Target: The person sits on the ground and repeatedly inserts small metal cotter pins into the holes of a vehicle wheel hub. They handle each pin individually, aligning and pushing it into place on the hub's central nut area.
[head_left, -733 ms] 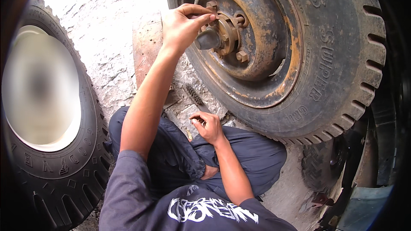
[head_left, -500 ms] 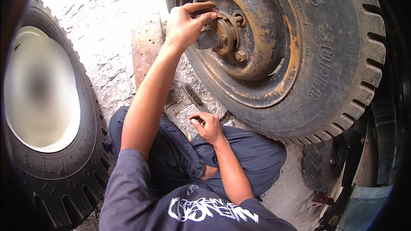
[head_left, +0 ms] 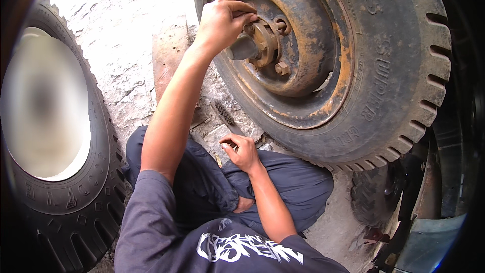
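My left hand [head_left: 220, 24] reaches up to the hub [head_left: 264, 45] of a rusty truck wheel [head_left: 305, 30]. Its thumb and fingers pinch together beside the upper part of the hub flange; whatever sits between them is hidden. A bare stud [head_left: 280, 25] sticks out of a hole to the right of those fingertips. Lower on the wheel disc, a hex nut [head_left: 282, 68] is seated. Over my lap, my right hand [head_left: 244, 152] is held with curled fingers, apart from the wheel. What it holds, if anything, is too small to make out.
A worn tyre [head_left: 389, 71] surrounds the wheel. Another tyre with a white rim [head_left: 76, 164] stands close on my left. A wire brush [head_left: 222, 113] lies on the rough ground before my legs, near a rusty plate [head_left: 170, 53]. A small treaded tyre [head_left: 371, 197] is at the right.
My left hand's fingertips have shifted slightly around the top of the hub and remain pinched. The right hand stays curled over my lap. The whole view has moved a little.
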